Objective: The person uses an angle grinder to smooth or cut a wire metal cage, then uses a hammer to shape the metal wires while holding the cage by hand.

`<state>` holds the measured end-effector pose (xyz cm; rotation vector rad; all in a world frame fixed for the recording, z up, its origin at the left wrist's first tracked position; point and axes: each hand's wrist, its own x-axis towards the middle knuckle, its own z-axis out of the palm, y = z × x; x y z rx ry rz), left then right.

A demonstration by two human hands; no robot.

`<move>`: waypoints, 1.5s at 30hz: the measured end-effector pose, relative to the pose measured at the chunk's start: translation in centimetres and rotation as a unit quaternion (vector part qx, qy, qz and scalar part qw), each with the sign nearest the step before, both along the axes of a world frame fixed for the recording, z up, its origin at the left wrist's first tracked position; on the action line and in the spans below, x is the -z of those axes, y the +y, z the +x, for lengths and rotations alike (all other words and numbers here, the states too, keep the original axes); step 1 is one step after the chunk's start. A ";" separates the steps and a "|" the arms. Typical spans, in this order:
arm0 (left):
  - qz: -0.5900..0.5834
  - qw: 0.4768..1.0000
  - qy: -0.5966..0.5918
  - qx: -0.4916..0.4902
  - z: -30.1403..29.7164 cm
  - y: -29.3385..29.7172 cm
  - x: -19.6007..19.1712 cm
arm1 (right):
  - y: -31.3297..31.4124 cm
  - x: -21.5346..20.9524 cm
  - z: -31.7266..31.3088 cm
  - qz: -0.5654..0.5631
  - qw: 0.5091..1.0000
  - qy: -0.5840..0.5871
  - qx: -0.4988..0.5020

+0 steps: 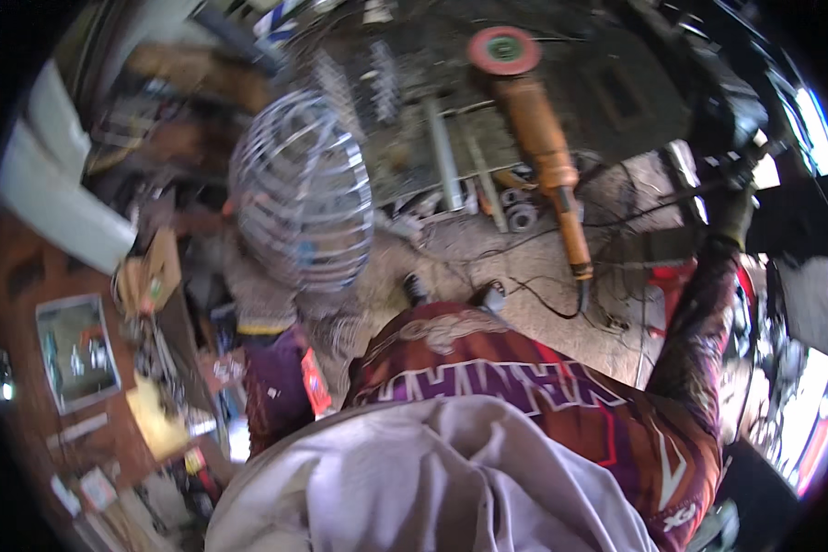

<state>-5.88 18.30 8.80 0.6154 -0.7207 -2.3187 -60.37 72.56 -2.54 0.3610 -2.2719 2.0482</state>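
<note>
My left hand (259, 293), in a worn knitted glove, holds a dome-shaped wire cage (299, 189) from below, lifted in front of me at the upper left. My right hand (732, 213), in a dark glove, is stretched far out to the right and rests against a dark machine part (741, 120). Blur hides whether its fingers close on anything. An orange angle grinder (543, 138) with a red disc (503, 50) lies on the ground between the two hands, its black cable (580, 299) trailing toward me.
Metal rods and small rings (515, 213) lie on the dirt ground beside the grinder. Cluttered shelves with boxes and a framed tray (75, 351) stand at the left. Dark equipment and bright openings (814, 129) fill the right edge.
</note>
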 end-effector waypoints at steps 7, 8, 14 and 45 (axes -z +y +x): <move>-0.001 0.995 -0.045 -0.087 1.4 0.5 -0.7 | -2.4 -1.5 0.5 -0.043 0.992 -0.089 0.084; -0.020 0.996 -0.045 -0.071 1.3 0.4 -0.8 | -1.7 -1.1 0.0 -0.066 0.988 -0.098 0.096; -0.008 0.990 -0.096 -0.101 2.5 -2.4 -0.2 | 4.0 -1.4 -2.3 -0.140 0.969 -0.064 0.192; -0.049 0.943 -0.323 0.069 5.4 -13.9 1.7 | -22.7 -2.9 53.5 -0.117 0.961 -0.248 0.042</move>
